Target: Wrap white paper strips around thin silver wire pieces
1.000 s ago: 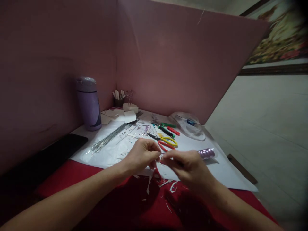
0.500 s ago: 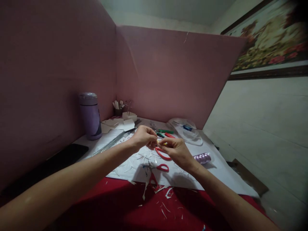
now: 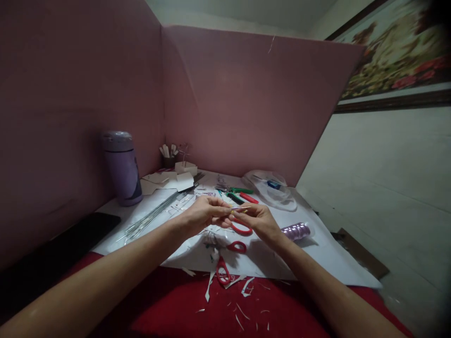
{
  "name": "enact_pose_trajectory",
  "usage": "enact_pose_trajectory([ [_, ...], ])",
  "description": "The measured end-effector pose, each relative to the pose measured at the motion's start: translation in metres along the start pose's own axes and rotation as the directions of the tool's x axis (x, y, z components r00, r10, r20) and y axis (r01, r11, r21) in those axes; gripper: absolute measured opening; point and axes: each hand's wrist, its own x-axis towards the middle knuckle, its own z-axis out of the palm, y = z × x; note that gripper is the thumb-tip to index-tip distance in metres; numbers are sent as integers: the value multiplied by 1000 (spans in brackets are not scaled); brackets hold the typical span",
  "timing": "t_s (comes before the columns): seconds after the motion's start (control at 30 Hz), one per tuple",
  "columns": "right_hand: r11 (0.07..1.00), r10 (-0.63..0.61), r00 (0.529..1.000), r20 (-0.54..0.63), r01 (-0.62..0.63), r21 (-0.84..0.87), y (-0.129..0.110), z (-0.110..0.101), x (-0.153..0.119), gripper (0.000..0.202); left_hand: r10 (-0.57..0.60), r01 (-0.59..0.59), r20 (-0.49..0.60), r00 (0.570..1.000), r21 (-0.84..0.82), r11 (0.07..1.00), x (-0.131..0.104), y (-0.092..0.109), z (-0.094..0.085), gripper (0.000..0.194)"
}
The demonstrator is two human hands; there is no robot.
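My left hand (image 3: 213,213) and my right hand (image 3: 256,219) meet over the middle of the white sheet, both with fingers pinched. Between their fingertips lies a thin, pale, pointed strip (image 3: 242,208), with small bits of yellow beside it. It is too small to make out its kind. Just under the fingers, a red loop handle (image 3: 242,228) shows partly. Closer to me lie red-handled scissors (image 3: 237,247), their blades among paper scraps. Green-handled pliers (image 3: 243,190) and a red handle (image 3: 249,198) rest behind the hands.
A spool of shiny purple thread (image 3: 296,231) lies on the right. Thin metal wires (image 3: 151,217) and a purple bottle (image 3: 123,171) are on the left. Behind stand a white box (image 3: 186,168) and a plastic bag (image 3: 269,188). Paper scraps litter the white sheet (image 3: 327,263) and red cloth (image 3: 169,300).
Both hands have come slightly lower, and the left fingers have opened out flatter along the strip. The thin strip now points to the right. The view has shifted a little.
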Motion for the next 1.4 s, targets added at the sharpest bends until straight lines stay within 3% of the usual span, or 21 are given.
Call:
enact_pose_trajectory([
  [0.1,999,-12,999,-38,11,-36,4,6,-7,21,-3,2,-54,999,-24,1000,0,-6,-2,12],
  [0.2,952,-104,994,-39,88,-293,2,9,-16,18,8,-6,-169,986,13,1000,-1,-9,-1,10],
  [0.3,775,-227,971,73,225,-591,-5,13,-26,20,14,13,-272,962,99,995,-2,-13,3,4],
  [0.37,652,-281,949,140,296,-699,-10,14,-30,21,26,33,-292,956,195,980,-2,-16,6,3],
  [0.43,590,-314,938,147,314,-744,-13,12,-29,21,17,62,-264,964,285,957,-4,-18,9,6],
  [0.47,606,-312,942,122,297,-738,-14,8,-27,20,0,73,-231,973,308,948,-5,-18,9,6],
  [0.53,750,-238,969,60,223,-623,-14,0,-21,16,-30,66,-126,992,300,952,-9,-18,10,4],
  [0.6,930,-62,996,62,81,-358,-11,-8,-14,14,-36,40,-22,999,238,970,-13,-16,10,7],
  [0.63,977,37,994,99,-15,-211,-9,-11,-11,16,-41,36,23,999,193,981,-15,-15,9,9],
  [0.7,984,174,967,187,-178,3,-5,-12,-8,19,-62,55,78,995,91,994,-18,-14,9,12],
  [0.77,968,207,956,207,-230,96,-1,-6,-9,19,-78,77,63,995,14,997,-18,-14,8,12],
  [0.87,988,104,987,120,-116,97,1,10,-15,15,-35,35,-46,998,-6,999,-17,-14,9,9],
  [0.97,990,-38,998,51,45,-133,-3,22,-25,14,48,-32,-183,982,91,995,-14,-15,8,6],
  [1.07,874,-175,981,84,194,-445,-8,23,-32,18,105,-16,-288,952,293,956,-13,-19,8,2],
  [1.17,750,-265,960,90,264,-606,-13,16,-32,19,126,1,-259,958,440,898,-13,-23,8,7],
  [1.2,756,-259,963,79,253,-604,-14,12,-30,18,99,5,-215,972,437,900,-13,-24,8,7],
  [1.27,852,-172,984,50,174,-493,-16,5,-25,16,18,18,-96,995,360,933,-15,-24,8,5],
  [1.33,966,-19,998,58,34,-257,-16,-2,-18,15,-24,22,5,1000,249,968,-17,-21,8,5],
  [1.4,993,119,987,112,-115,-34,-14,-6,-13,17,-78,68,77,994,125,990,-18,-19,6,7],
])
